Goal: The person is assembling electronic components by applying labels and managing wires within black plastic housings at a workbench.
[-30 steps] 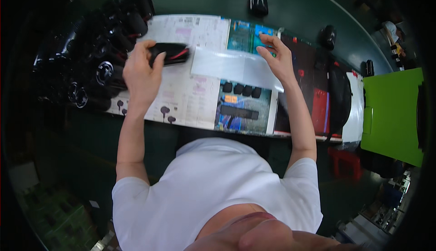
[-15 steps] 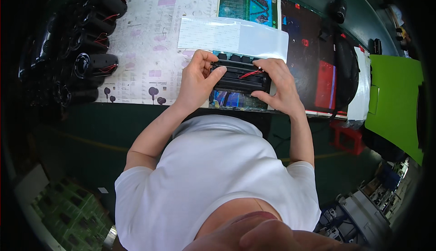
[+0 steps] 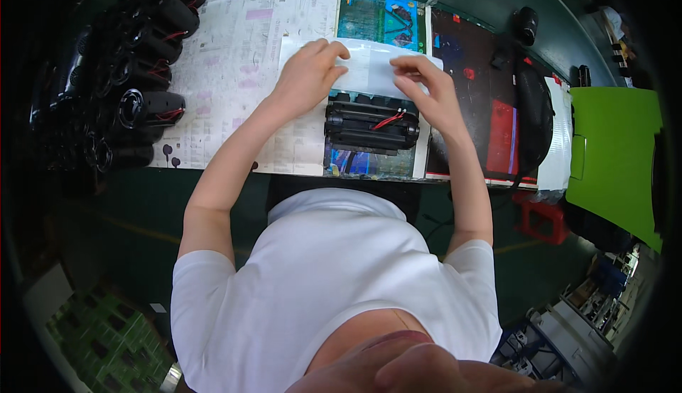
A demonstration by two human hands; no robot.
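Observation:
Over a glossy white sheet with faint rows of print on its left part, both my hands hover or rest lightly; contact cannot be made out. My left hand is at the sheet's left side, fingers curved and thumb apart from them. My right hand is at its right side, with a gap between thumb and forefinger. Nothing shows in either hand. Just nearer to me lies a long black plastic housing, untouched, with thin red wires and small white connectors on top.
Several black cylindrical housings with red wires are piled along the left. A black strap-like bag lies to the right, beside a bright green panel. A red stool stands below the table edge. Small black objects sit at the back.
Both hands have let go of the black housing and moved away from me, over the white sheet. The housing stays on the table with its red wires on top.

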